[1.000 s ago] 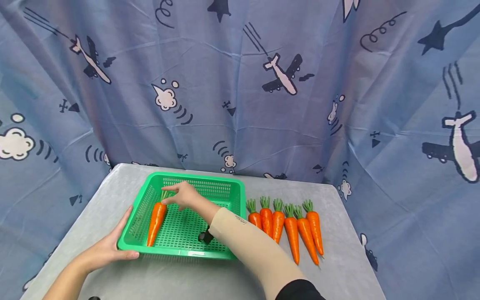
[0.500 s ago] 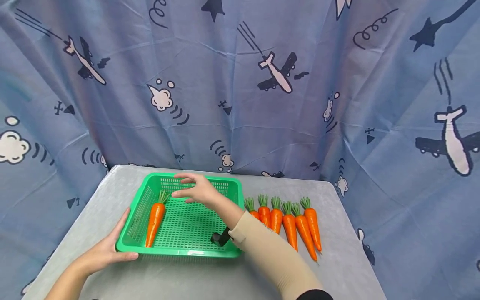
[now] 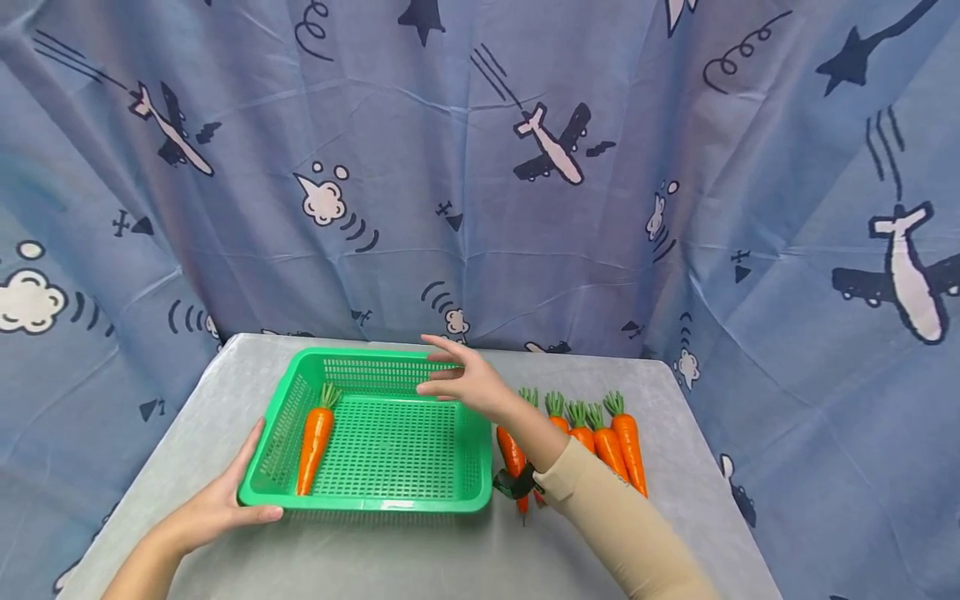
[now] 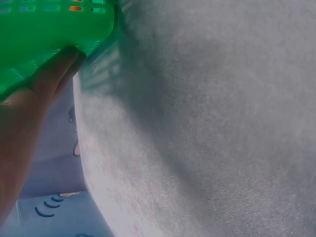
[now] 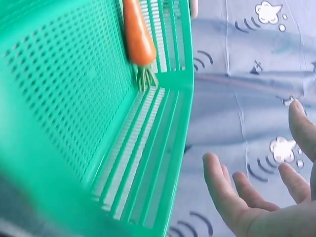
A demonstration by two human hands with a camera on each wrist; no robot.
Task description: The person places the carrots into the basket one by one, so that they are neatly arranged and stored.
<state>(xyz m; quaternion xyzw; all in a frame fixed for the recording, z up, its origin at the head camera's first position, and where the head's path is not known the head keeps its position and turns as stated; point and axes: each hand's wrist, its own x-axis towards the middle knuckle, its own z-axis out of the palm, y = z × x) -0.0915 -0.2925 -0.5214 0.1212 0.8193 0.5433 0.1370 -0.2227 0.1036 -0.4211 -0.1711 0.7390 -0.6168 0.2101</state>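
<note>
A green plastic basket point(image 3: 375, 505) with slotted walls stands on the table. Inside it, along the left wall, lies one orange carrot point(image 3: 316, 440), green stalks toward the back. My left hand point(image 3: 213, 502) holds the basket's front left corner, thumb at the front rim and fingers along the left side. Over the basket's back right corner hovers my right hand point(image 3: 476, 383), fingers spread and nothing in them. The right wrist view shows these spread fingers point(image 5: 215, 180) apart from the basket rim. Several carrots point(image 3: 628, 446) lie right of the basket, partly hidden by my right forearm.
A pale grey cloth covers the table point(image 3: 375, 558). Behind and beside it hangs a blue curtain point(image 3: 360, 275) printed with planes and clouds. A black strap piece point(image 3: 516, 483) at my right wrist overlaps the nearest carrots in the head view.
My right hand has drawn away from the carrot in the basket, moving right toward the basket's back right corner. My left hand keeps its place at the corner.
</note>
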